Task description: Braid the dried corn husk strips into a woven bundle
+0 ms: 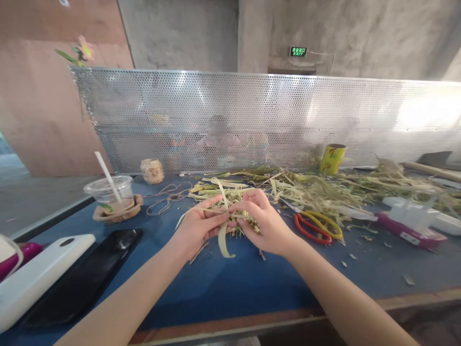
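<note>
Both hands meet over the blue table, in front of a heap of dried plant strips. My left hand [198, 226] pinches a pale green strip [224, 242], whose loose end curls down below the fingers. Close beside it, my right hand [262, 222] has its fingers bent round a small bundle of dried plant pieces [248, 218], and its fingertips touch the strips near the left fingertips. The lower part of the bundle is partly hidden by the fingers.
Scissors [313, 228] with red and yellow handles lie right of the hands. A lidded plastic cup [111, 194], a black phone [86, 274] and a white power bank [46, 274] are left. A yellow-green can [332, 159] stands before the perforated metal screen [252, 105].
</note>
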The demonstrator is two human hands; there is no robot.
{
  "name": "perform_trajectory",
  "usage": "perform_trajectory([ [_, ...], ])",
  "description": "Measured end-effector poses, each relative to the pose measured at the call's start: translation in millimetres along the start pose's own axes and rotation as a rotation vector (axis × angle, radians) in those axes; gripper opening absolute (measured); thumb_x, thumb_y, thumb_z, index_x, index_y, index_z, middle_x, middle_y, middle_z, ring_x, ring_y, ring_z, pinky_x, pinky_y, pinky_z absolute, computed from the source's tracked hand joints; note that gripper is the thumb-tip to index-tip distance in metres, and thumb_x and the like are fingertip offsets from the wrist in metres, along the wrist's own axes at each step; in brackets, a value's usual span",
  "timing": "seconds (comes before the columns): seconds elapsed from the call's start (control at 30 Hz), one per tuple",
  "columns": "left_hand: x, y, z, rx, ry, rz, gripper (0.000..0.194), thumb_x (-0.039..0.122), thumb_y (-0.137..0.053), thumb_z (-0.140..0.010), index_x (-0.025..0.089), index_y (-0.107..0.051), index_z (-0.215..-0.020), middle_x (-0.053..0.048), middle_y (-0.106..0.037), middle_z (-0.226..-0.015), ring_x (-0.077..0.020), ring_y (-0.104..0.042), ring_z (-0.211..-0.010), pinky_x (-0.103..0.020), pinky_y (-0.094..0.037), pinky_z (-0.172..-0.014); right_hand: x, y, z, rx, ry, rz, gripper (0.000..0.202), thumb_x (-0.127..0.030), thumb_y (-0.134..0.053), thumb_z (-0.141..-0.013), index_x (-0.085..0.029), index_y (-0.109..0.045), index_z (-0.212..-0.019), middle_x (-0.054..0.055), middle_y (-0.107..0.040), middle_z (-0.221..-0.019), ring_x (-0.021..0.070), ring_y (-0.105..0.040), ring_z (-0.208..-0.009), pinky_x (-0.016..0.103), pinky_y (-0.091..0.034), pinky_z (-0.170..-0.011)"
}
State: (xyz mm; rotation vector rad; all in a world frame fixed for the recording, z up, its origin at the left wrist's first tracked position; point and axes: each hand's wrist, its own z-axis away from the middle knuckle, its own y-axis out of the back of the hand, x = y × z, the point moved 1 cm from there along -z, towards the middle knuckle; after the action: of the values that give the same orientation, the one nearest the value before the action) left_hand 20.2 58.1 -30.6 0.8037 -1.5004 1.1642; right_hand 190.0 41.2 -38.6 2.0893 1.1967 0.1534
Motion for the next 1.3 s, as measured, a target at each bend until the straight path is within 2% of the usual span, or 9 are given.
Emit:
perform_trajectory([
  [0.13, -2.2, 2.8, -2.0, 0.023, 0.029, 0.079, 0.068, -0.002, -0.062, -0.072, 0.004, -0.03, -0.132, -0.007, -0.073, -0.073, -0.0118, -0.067, -0.055, -0.016, -0.054, -0.051, -5.0, -3.5, 2.4, -0.016, 0.177, 0.133, 0.029, -0.012, -0.05, -0.076, -0.028, -0.062, -0.097, 0.006, -0.036, -0.098, 0.0159, -0.046, -0.084, 0.029, -0.045, -0.068],
  [0.23, -3.7, 2.2, -1.2, 0.008, 0.026, 0.082, 0.072, -0.002, -0.064, -0.069, 0.004, -0.031, -0.132, -0.009, -0.073, -0.075, -0.0138, -0.068, -0.062, -0.018, -0.054, -0.054, -7.9, -9.3, 2.6, 0.036, 0.168, 0.207, 0.017, -0.018, -0.054, -0.076, -0.026, -0.066, -0.085, 0.004, -0.043, -0.092, 0.0148, -0.047, -0.077, 0.027, -0.044, -0.065],
  [0.4, -0.6, -0.1, -0.2, 0.048, -0.081, -0.029, 0.079, 0.004, -0.075, -0.058, 0.006, -0.039, -0.129, -0.006, -0.072, -0.077, -0.0145, -0.067, -0.063, -0.022, -0.055, -0.058, -4.7, -11.8, 0.2, 0.11, 0.135, -0.061, 0.014, -0.014, -0.054, -0.08, -0.02, -0.066, -0.078, 0.004, -0.053, -0.083, 0.0103, -0.051, -0.065, 0.022, -0.045, -0.06],
  [0.67, 0.1, 4.0, -2.6, 0.09, -0.193, -0.253, 0.074, 0.017, -0.075, -0.061, 0.011, -0.044, -0.128, -0.008, -0.071, -0.087, -0.0125, -0.063, -0.065, -0.02, -0.051, -0.053, 4.4, -18.6, -3.9, 0.224, -0.397, -0.428, 0.008, -0.023, -0.062, -0.073, -0.018, -0.064, -0.067, 0.001, -0.055, -0.063, 0.0106, -0.051, -0.056, 0.021, -0.041, -0.049],
  [0.8, -1.5, 3.7, -1.3, 0.114, -0.236, -0.269, 0.074, 0.02, -0.075, -0.06, 0.013, -0.045, -0.127, -0.007, -0.071, -0.091, -0.0105, -0.06, -0.061, -0.023, -0.052, -0.058, 6.4, -21.1, -5.1, 0.173, -0.624, -0.568, 0.018, -0.034, -0.064, -0.068, -0.016, -0.06, -0.064, -0.003, -0.05, -0.053, 0.0082, -0.044, -0.046, 0.02, -0.036, -0.044],
  [0.93, -2.9, 2.0, -0.7, 0.108, -0.223, -0.261, 0.075, 0.02, -0.076, -0.059, 0.013, -0.046, -0.127, -0.007, -0.071, -0.089, -0.0108, -0.059, -0.06, -0.022, -0.05, -0.055, 8.1, -23.5, -5.0, 0.139, -0.691, -0.551, 0.023, -0.038, -0.064, -0.066, -0.016, -0.057, -0.062, -0.005, -0.045, -0.049, 0.007, -0.038, -0.043, 0.02, -0.03, -0.041],
  [1.07, -3.7, 2.2, -1.5, 0.109, -0.176, -0.262, 0.078, 0.017, -0.077, -0.057, 0.015, -0.044, -0.128, -0.007, -0.071, -0.087, -0.0128, -0.062, -0.066, -0.022, -0.049, -0.057, 8.6, -25.4, -5.0, 0.093, -0.696, -0.507, 0.024, -0.039, -0.063, -0.067, -0.017, -0.057, -0.067, -0.004, -0.05, -0.053, 0.0088, -0.044, -0.047, 0.02, -0.033, -0.045],
  [1.2, -4.3, 8.5, -6.0, 0.139, -0.172, -0.264, 0.078, 0.016, -0.077, -0.056, 0.014, -0.045, -0.127, -0.006, -0.07, -0.086, -0.011, -0.059, -0.06, -0.021, -0.046, -0.053, 6.9, -18.6, -5.2, -0.041, -0.673, -0.374, 0.013, -0.029, -0.06, -0.069, -0.017, -0.054, -0.068, -0.002, -0.055, -0.06, 0.01, -0.049, -0.053, 0.02, -0.037, -0.05],
  [1.3, -4.9, 13.6, -9.8, 0.151, -0.167, -0.222, 0.085, 0.016, -0.077, -0.056, 0.011, -0.038, -0.131, -0.006, -0.071, -0.083, -0.0072, -0.053, -0.051, -0.021, -0.044, -0.05, 3.2, -12.1, -4.5, -0.118, -0.519, -0.192, 0.008, -0.018, -0.055, -0.072, -0.018, -0.052, -0.064, -0.003, -0.051, -0.059, 0.0092, -0.045, -0.053, 0.02, -0.036, -0.051],
])
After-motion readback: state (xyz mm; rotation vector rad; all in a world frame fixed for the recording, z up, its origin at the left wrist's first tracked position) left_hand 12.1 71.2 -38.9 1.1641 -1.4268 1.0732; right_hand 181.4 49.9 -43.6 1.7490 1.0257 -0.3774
